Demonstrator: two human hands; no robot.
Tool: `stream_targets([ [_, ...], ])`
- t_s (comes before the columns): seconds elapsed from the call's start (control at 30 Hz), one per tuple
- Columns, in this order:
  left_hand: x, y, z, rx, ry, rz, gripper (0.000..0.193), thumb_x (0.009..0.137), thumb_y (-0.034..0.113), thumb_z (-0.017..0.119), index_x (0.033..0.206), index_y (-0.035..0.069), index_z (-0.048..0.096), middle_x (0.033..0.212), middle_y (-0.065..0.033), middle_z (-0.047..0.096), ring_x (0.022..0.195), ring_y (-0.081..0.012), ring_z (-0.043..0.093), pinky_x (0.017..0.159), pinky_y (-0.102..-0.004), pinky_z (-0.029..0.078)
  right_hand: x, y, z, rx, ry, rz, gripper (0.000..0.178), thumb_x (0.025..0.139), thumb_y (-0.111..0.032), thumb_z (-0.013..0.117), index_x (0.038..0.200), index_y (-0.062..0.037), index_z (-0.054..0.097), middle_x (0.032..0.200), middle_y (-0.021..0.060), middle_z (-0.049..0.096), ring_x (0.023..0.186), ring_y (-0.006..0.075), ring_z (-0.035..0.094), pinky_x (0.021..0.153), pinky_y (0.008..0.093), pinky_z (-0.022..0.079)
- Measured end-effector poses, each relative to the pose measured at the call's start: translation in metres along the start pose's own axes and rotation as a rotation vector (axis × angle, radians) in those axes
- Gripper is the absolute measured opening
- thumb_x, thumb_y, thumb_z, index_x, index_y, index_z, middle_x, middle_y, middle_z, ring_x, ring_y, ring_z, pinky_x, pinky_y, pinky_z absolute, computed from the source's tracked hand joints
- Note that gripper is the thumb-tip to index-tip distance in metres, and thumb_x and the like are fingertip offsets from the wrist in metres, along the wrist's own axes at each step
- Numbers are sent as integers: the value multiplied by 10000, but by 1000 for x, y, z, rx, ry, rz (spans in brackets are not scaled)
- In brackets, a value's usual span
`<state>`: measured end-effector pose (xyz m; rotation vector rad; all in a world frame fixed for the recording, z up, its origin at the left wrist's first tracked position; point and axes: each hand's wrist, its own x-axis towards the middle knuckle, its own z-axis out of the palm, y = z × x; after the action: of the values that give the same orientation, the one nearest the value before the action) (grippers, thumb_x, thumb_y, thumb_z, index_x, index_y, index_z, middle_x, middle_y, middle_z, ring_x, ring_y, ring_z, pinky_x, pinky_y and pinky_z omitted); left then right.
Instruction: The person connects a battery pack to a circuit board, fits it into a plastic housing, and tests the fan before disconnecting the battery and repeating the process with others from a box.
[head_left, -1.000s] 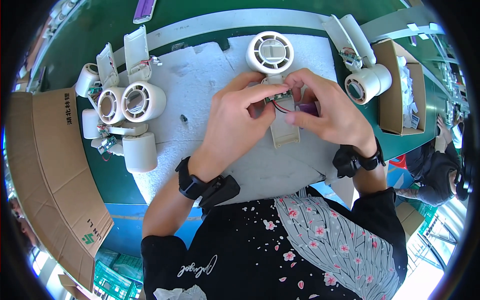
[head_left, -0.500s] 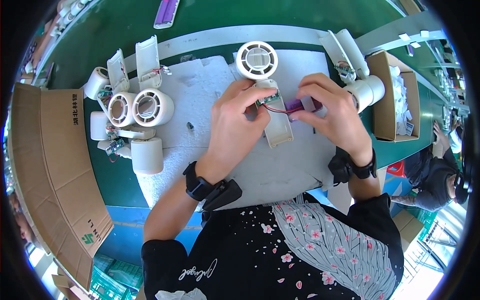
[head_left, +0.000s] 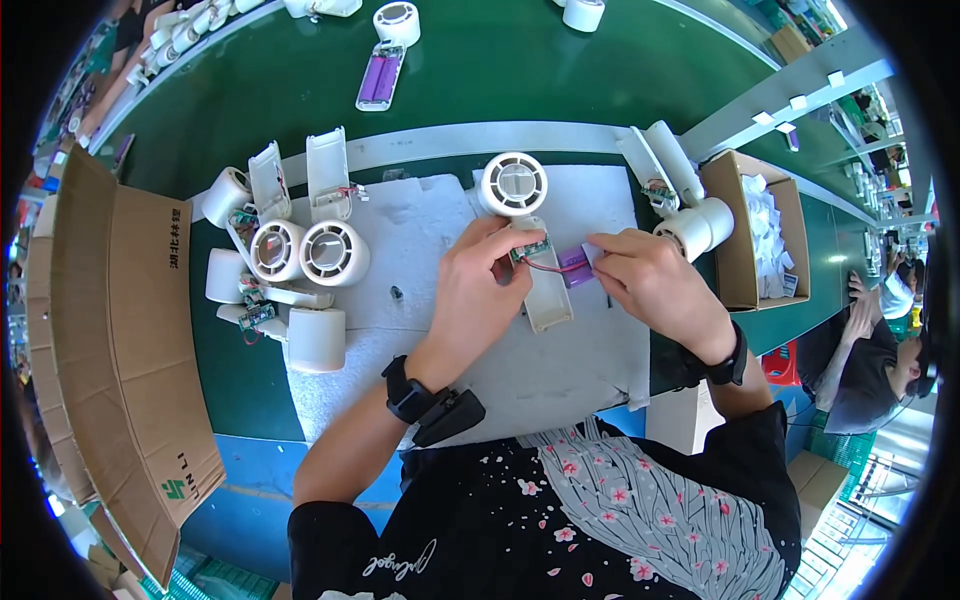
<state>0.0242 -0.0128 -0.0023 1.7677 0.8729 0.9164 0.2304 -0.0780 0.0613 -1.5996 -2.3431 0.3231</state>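
A white handheld fan lies on the pale foam mat, its round head (head_left: 515,183) at the far end and its opened handle shell (head_left: 549,303) toward me. My left hand (head_left: 468,290) is closed on the handle's upper part, thumb and forefinger at the green circuit board (head_left: 531,249). Red and dark wires (head_left: 545,267) run from the board to a purple battery pack (head_left: 574,270) just right of the shell. My right hand (head_left: 662,288) pinches the pack's right end, where a pale flat piece (head_left: 595,254) shows at the fingertips.
Several opened fan parts (head_left: 300,250) stand at the left, beside a large cardboard box (head_left: 150,330). More white fan parts (head_left: 695,228) and a carton of white pieces (head_left: 728,255) are at the right. Beyond the metal rail (head_left: 440,137), another fan with purple batteries (head_left: 380,78) lies on green.
My view has shifted, so more of the far green surface shows. My right fingers have drawn together at the battery pack's end, and more of its purple side is exposed. My left hand keeps its grip.
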Motion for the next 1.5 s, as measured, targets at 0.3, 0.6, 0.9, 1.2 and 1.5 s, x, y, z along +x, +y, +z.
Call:
stream_targets([
  [0.3, 2, 1, 2, -41, 47, -21, 318, 744, -79, 608, 1012, 59, 709, 964, -111, 652, 694, -183, 621, 637, -282, 499, 2, 6, 4, -10, -8, 32, 59, 715, 18, 701, 731, 39, 649, 1020, 153, 694, 814, 284, 672, 754, 340, 552],
  [0.6, 3, -2, -5, -42, -50, -30, 362, 751, -54, 631, 1078, 78, 713, 1023, -83, 643, 697, -120, 588, 646, -236, 490, -4, 13, 5, 100, 101, -18, 71, 741, -3, 707, 739, 35, 647, 1003, 153, 693, 816, 295, 672, 753, 331, 549],
  [0.9, 4, -4, -2, -73, -62, -39, 344, 752, -53, 610, 1061, 58, 715, 956, -107, 673, 669, -151, 619, 637, -254, 503, -5, 8, 15, -251, -11, -57, 125, 792, -11, 630, 874, 47, 555, 989, 133, 555, 823, 287, 617, 735, 379, 521],
  [1.2, 4, -8, -7, -80, -35, -59, 331, 743, -56, 624, 1043, 47, 716, 929, -104, 677, 664, -145, 619, 632, -251, 503, -35, 41, -52, -312, 117, 258, 102, 865, -44, 574, 957, 0, 571, 952, 185, 597, 782, 341, 623, 674, 388, 502],
  [1.5, 7, -10, -5, -78, -66, -46, 346, 732, -59, 635, 1044, 62, 723, 924, -102, 673, 686, -147, 633, 641, -248, 512, -15, 10, -30, 89, 232, 228, 458, 744, -15, 738, 1183, -43, 609, 1006, 129, 670, 951, 285, 639, 831, 357, 501],
])
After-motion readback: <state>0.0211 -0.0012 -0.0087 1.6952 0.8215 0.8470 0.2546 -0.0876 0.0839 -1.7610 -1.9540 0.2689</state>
